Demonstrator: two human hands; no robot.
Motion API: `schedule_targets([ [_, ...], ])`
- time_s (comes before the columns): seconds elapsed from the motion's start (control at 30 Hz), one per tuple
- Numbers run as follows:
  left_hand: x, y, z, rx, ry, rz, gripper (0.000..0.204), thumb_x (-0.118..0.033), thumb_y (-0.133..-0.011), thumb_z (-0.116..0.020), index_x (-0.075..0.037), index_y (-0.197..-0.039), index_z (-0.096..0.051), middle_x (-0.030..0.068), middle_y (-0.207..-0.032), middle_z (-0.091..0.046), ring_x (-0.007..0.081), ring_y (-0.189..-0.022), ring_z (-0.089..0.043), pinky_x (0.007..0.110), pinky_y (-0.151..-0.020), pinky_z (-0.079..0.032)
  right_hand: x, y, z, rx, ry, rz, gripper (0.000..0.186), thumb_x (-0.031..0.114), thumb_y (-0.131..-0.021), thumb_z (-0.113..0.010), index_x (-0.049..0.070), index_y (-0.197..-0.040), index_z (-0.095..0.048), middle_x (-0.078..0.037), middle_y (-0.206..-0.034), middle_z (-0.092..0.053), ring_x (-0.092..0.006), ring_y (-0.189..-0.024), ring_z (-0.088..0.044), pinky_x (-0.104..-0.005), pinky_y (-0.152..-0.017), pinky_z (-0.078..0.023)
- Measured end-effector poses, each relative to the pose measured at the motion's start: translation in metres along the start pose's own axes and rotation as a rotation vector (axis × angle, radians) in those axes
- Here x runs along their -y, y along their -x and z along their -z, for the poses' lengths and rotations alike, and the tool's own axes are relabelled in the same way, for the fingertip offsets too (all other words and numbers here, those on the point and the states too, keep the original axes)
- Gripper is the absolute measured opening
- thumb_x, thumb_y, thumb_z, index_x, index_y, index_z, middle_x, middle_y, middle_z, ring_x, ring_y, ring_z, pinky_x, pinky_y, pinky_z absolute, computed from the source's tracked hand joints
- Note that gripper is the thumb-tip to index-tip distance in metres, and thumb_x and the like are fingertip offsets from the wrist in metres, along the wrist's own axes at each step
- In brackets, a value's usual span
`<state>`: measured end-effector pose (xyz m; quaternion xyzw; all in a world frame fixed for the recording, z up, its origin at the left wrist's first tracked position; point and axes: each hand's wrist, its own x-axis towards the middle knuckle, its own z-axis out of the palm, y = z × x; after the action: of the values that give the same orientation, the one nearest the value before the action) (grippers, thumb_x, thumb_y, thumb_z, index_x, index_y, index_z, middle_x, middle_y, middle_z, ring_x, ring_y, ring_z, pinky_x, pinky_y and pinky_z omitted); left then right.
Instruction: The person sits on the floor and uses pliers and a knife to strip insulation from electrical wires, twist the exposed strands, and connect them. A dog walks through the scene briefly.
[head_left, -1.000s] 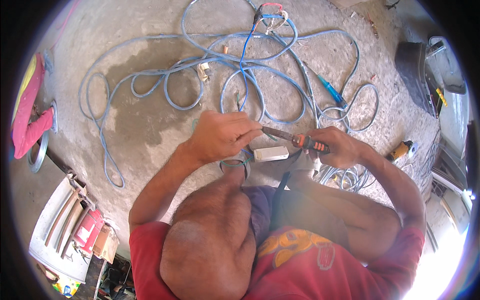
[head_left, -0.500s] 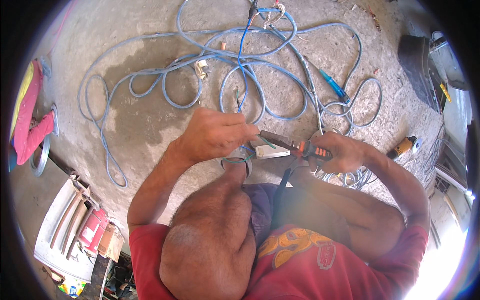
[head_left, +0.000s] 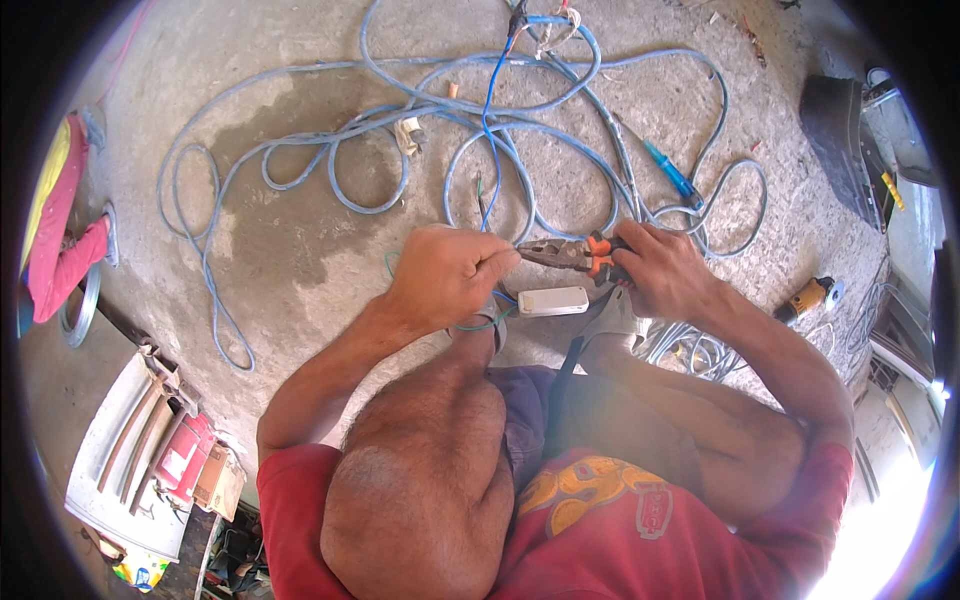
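One view only, head camera, looking down at both hands over a concrete floor.

Left hand: left hand (head_left: 447, 280) curled shut, fingertips pinching a thin blue insulated wire (head_left: 487, 150) right at the plier nose; the pinch point itself is hidden by the fingers.

Right hand: right hand (head_left: 662, 268) wrapped closed round the orange-and-black handles of the steel combination pliers (head_left: 572, 255); plier jaws look shut or nearly shut at the wire, can't tell if they're biting.

Wire location: thin blue wire runs from the left fingertips up the floor to a bundle of bared conductor ends (head_left: 545, 25) at the top edge. A thin green wire (head_left: 480, 200) lies just beside it, loose end free.

Below the hands: small white rectangular plastic box (head_left: 553, 301) on the floor, just under the pliers, untouched.

Progress, judged: work on the wire end is mid-step. Wire is held and tool is on it, but no stripped or cut end is visible at the pliers. White box shows no wire entering it, so any hookup there looks not yet done.

Around: long pale-blue sheathed cable (head_left: 300, 160) coiled loosely over the floor; blue-handled screwdriver (head_left: 672, 172) lying among the loops, near the right hand; yellow-and-black power tool (head_left: 806, 298) off to the right, well apart.
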<state>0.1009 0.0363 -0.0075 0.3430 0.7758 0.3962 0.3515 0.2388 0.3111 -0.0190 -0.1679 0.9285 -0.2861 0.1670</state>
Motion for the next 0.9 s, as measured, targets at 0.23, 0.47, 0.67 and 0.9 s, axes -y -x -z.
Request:
schedule_targets([
  [0.23,-0.02,0.012,0.007,0.212,0.585,0.357,0.03,-0.026,-0.095,-0.067,0.002,-0.103,-0.074,0.0081,-0.083,-0.073,0.0077,-0.077,-0.062,0.027,-0.07,-0.049,-0.014,0.0,0.032,-0.188,0.219,0.228,0.024,0.015,-0.056,-0.069,0.008,-0.078,-0.061,-0.01,-0.1,-0.059,-0.0234,-0.08,-0.062,-0.0384,-0.064,-0.052],
  [0.47,-0.025,0.012,0.013,0.368,0.721,0.45,0.03,-0.027,-0.095,-0.068,0.001,-0.102,-0.075,0.0026,-0.085,-0.072,0.0082,-0.081,-0.062,0.024,-0.074,-0.048,-0.017,-0.005,0.049,-0.249,0.279,0.314,0.024,0.017,-0.051,-0.065,0.008,-0.072,-0.057,-0.01,-0.099,-0.058,-0.0227,-0.077,-0.06,-0.0365,-0.061,-0.049],
  [0.67,-0.024,0.016,0.007,0.545,1.164,0.627,0.027,-0.029,-0.095,-0.067,-0.002,-0.096,-0.074,-0.0045,-0.061,-0.052,0.0042,-0.052,-0.041,0.025,-0.047,-0.03,-0.032,-0.01,0.059,-0.351,0.359,0.448,0.023,0.018,-0.046,-0.065,0.008,-0.066,-0.058,-0.008,-0.101,-0.056,-0.0219,-0.076,-0.058,-0.0352,-0.058,-0.046],
  [0.9,-0.013,0.024,0.006,0.329,0.554,0.19,0.028,-0.03,-0.097,-0.064,-0.002,-0.098,-0.073,-0.0001,-0.064,-0.063,0.0102,-0.055,-0.053,0.032,-0.051,-0.042,-0.033,-0.018,0.053,-0.073,-0.005,0.348,0.024,0.005,-0.056,-0.073,0.008,-0.08,-0.069,-0.011,-0.107,-0.063,-0.029,-0.085,-0.065,-0.0407,-0.068,-0.052],
])
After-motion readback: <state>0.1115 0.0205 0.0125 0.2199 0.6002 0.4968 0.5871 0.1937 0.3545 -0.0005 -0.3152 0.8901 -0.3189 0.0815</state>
